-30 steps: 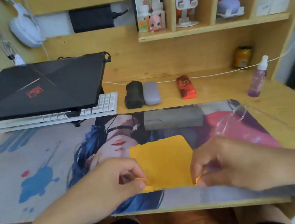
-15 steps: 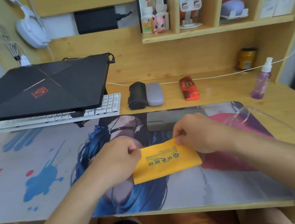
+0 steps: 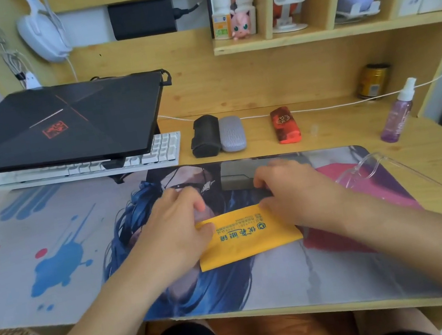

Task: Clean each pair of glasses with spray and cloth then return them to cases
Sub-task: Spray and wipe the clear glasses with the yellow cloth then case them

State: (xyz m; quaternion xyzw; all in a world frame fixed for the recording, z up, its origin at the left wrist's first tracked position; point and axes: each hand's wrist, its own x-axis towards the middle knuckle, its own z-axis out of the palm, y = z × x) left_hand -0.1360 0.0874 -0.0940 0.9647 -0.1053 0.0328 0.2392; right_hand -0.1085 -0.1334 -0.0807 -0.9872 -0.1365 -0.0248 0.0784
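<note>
Wooden desk (image 3: 325, 131), printed mat (image 3: 52, 256).
Folded yellow cloth (image 3: 249, 236) flat mid-mat, pinched at its far corners by left hand (image 3: 178, 231) and right hand (image 3: 298, 195); clear glasses (image 3: 367, 168) just right, spray (image 3: 397, 112) behind, three cases (image 3: 233, 134) at back.

The folded yellow cleaning cloth (image 3: 248, 236) bears blue print, upside down from the wearer's side: a round logo followed by four large Chinese characters, which look like 优亮眼镜, though blur leaves this uncertain. A line of smaller blue print runs just beyond them, too small to read.

Beyond the cloth and to its left, the closed black laptop lid (image 3: 58, 125) carries a red square emblem, its figure not legible. Beyond the cloth and slightly right, the red glasses case (image 3: 285, 128) has a small round mark that cannot be read. The gold can (image 3: 372, 80), far right of the cloth, shows a pale label, also unreadable.
</note>
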